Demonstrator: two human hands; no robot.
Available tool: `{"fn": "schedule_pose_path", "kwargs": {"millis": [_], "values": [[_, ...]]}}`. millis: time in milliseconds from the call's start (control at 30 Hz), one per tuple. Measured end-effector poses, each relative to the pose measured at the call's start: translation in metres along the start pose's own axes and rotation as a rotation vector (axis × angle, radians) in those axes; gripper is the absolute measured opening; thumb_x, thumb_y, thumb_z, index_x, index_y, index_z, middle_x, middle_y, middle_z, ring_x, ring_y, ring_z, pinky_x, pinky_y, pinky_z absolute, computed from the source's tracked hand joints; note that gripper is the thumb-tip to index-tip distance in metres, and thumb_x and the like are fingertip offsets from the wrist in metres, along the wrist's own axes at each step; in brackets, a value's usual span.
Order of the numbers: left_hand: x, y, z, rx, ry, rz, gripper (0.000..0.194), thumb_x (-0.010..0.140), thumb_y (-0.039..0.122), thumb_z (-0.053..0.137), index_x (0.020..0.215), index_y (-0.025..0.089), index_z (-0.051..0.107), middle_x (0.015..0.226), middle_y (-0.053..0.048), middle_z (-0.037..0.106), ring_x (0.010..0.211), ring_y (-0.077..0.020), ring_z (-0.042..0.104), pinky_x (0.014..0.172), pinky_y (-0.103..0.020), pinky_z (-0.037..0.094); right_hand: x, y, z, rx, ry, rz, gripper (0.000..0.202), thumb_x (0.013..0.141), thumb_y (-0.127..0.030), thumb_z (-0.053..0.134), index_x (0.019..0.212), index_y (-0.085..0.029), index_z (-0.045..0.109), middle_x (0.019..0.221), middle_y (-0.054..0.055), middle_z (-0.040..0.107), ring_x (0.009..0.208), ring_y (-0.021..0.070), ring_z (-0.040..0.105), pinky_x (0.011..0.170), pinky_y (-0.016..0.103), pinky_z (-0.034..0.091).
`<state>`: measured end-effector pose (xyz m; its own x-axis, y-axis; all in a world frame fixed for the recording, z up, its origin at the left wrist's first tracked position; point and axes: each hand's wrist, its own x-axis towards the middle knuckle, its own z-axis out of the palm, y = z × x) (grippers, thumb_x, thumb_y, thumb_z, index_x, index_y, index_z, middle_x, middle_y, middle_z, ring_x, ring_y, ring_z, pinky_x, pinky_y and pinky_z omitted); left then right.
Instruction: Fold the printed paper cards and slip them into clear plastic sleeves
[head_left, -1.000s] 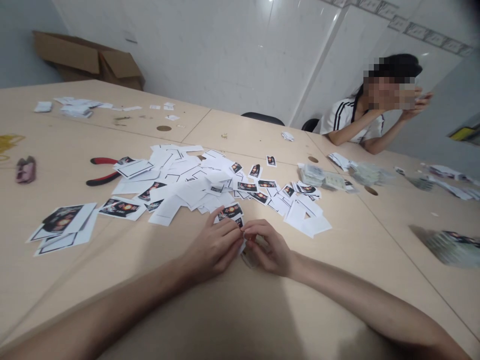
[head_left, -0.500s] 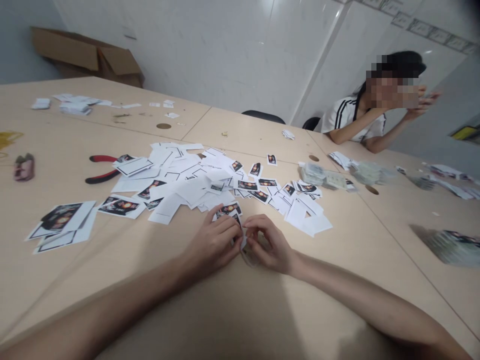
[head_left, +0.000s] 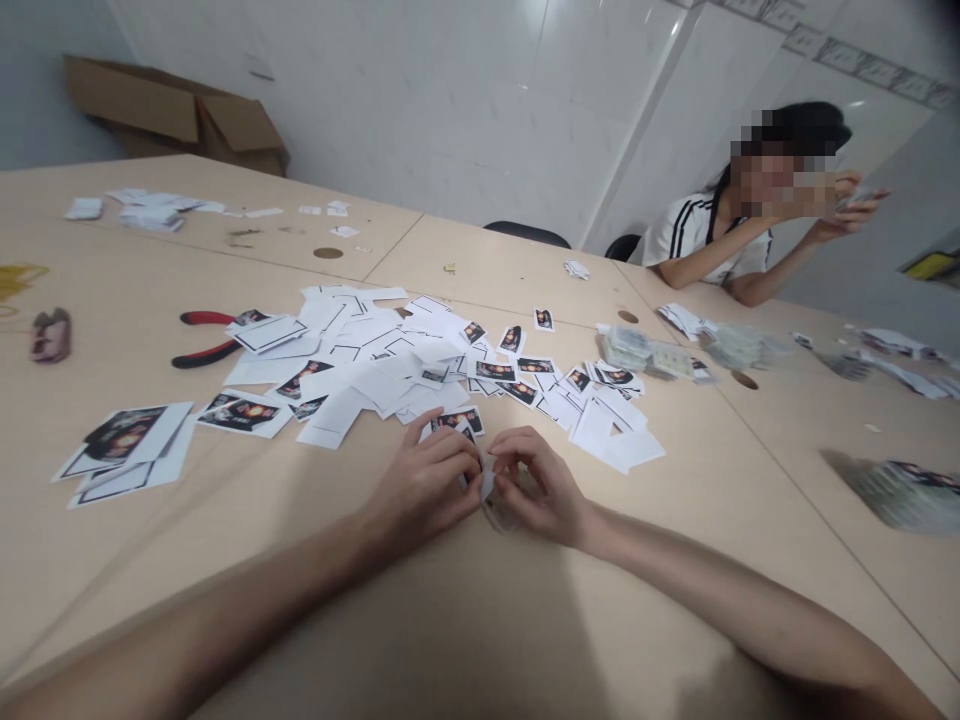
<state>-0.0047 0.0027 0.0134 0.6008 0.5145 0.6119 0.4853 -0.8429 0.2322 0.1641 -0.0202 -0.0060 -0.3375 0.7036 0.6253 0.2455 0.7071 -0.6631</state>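
Note:
My left hand (head_left: 435,470) has its fingers bent and pinched around a small printed card (head_left: 475,455), most of which the fingers cover. Close beside it, my right hand (head_left: 541,490) curls over a small clear plastic case (head_left: 498,514) near the tabletop. The case is partly hidden under the right fingers, and its contents are too blurred to make out. Just past the left fingertips lies another dark printed card (head_left: 466,418). A wide heap of white paper cards (head_left: 390,365), some with dark pictures, spreads beyond both hands.
Red-handled pliers (head_left: 206,337) lie left of the heap, and a stack of larger printed cards (head_left: 127,450) sits nearer. Clear plastic cases (head_left: 628,345) stand at right, with another stack (head_left: 904,495) farther over. Across the table (head_left: 480,620) sits a person (head_left: 720,230) with raised hands.
My left fingers have shifted slightly, and less of the pinched card shows. My right hand stays nearly in place over the case. The person across has moved their hands a little.

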Motion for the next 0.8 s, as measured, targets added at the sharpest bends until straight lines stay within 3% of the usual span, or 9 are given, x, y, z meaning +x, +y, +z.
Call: {"fn": "schedule_pose_path", "kwargs": {"millis": [800], "values": [[0.0021,0.0008,-0.0019,-0.027,0.097,-0.011,0.014,0.072,0.015,0.05,0.058,0.018,0.052,0.062,0.004,0.06,0.062,-0.0096,0.055,0.09,-0.04,0.029,0.0017,0.0036,0.0004,0.163,0.04,0.181,0.03,0.074,-0.006,0.044,0.099,-0.022,0.042,0.092,0.004,0.043,0.069,0.0094,0.05,0.055,0.023,0.038]]}}
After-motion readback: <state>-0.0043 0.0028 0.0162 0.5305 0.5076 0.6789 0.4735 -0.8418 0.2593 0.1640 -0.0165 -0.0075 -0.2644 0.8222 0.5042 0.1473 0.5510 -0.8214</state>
